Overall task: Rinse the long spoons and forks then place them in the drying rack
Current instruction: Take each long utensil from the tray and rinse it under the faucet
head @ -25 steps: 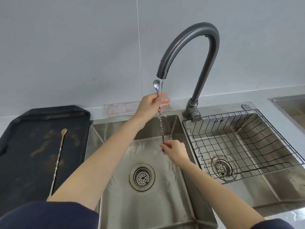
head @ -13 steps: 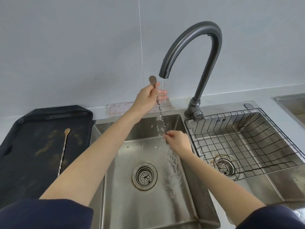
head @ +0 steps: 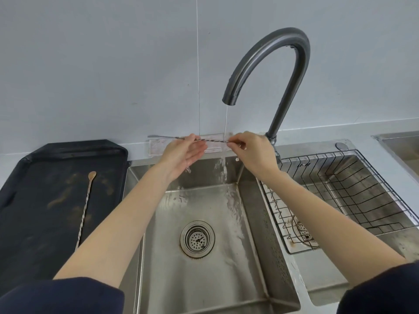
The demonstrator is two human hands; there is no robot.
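Note:
I hold a long twisted-handle silver spoon (head: 213,140) level under the running tap water, above the back of the left sink basin (head: 204,279). My left hand (head: 184,152) pinches it near the bowl end, which sticks out to the left. My right hand (head: 252,150) pinches the other end. The thin water stream hits the handle between my hands. A second long spoon (head: 85,207), copper-tinted, lies on the black tray (head: 27,223) at the left. The black wire drying rack (head: 353,196) sits in the right basin.
The dark curved faucet (head: 281,82) arches over the left basin from between the two basins. A pale cloth (head: 156,148) lies on the ledge behind the sink. Another steel basin edge (head: 401,143) shows at the far right. A drain strainer (head: 197,238) sits in the left basin floor.
The spoon has turned from upright to level under the stream. My right hand rose from the lower handle end to the right, and my left hand dropped slightly with the bowl end pointing left.

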